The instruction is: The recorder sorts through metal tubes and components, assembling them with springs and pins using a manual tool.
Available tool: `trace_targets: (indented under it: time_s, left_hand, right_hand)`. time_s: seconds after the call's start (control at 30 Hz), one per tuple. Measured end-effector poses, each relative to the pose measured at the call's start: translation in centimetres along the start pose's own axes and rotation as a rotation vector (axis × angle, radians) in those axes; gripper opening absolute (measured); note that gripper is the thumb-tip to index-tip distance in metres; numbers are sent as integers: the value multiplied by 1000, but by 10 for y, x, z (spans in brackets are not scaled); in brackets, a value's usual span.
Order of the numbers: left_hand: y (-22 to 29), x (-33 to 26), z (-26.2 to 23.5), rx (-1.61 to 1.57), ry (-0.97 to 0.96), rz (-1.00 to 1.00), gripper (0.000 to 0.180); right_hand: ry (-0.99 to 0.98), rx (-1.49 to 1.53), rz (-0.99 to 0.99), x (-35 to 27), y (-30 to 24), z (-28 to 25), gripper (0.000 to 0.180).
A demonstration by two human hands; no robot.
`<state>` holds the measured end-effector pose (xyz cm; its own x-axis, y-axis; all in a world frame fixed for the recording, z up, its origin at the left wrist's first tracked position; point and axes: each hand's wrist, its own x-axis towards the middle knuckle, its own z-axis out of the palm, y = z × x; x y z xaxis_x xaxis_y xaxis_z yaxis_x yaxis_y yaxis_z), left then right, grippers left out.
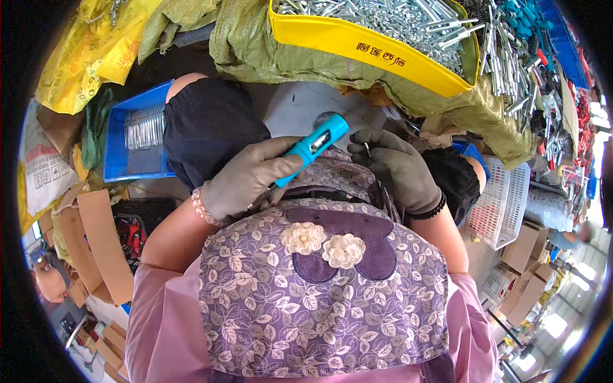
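My left hand (pixel 246 175), in a grey glove, is closed round a teal cylindrical tool handle (pixel 310 148). The handle slants up to the right above my lap and has a slot in its side with metal showing inside. Something thin and dark sticks out below that palm; its kind is unclear. Just right of the handle's upper end, my gloved right hand (pixel 402 169) pinches a small metal pin (pixel 367 149) between its fingertips. The pin and the handle are apart.
In front stands a yellow tray (pixel 319 37) full of small metal parts, on green woven sacking (pixel 246 54). Metal rods (pixel 504 57) and teal handles lie to its right. A blue bin (pixel 137 166) with metal parts sits at left, a white basket (pixel 511 204) at right.
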<state>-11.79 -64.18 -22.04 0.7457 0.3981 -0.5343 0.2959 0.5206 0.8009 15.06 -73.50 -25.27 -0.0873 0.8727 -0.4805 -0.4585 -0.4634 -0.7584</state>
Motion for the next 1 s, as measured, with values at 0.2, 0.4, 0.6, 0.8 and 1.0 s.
trace_targets:
  time_s: [0.2,0.4,0.6,0.8,1.0]
  left_hand:
    - [-11,2,1,-35,18,58,47]
    - [-14,4,5,21,64,93,54]
    - [-16,3,7,23,69,59,51]
    - [-17,3,5,-1,60,24,49]
    - [-10,6,2,-17,-11,69,54]
  right_hand:
    - [90,-125,-176,-18,-12,31,28]
    - [112,-825,-544,-11,-9,22,18]
    - [-86,-1120,-883,14,-14,36,18]
    - [75,-1260,-1103,32,0,44,21]
    - [9,-1591,-1357,26,-8,49,22]
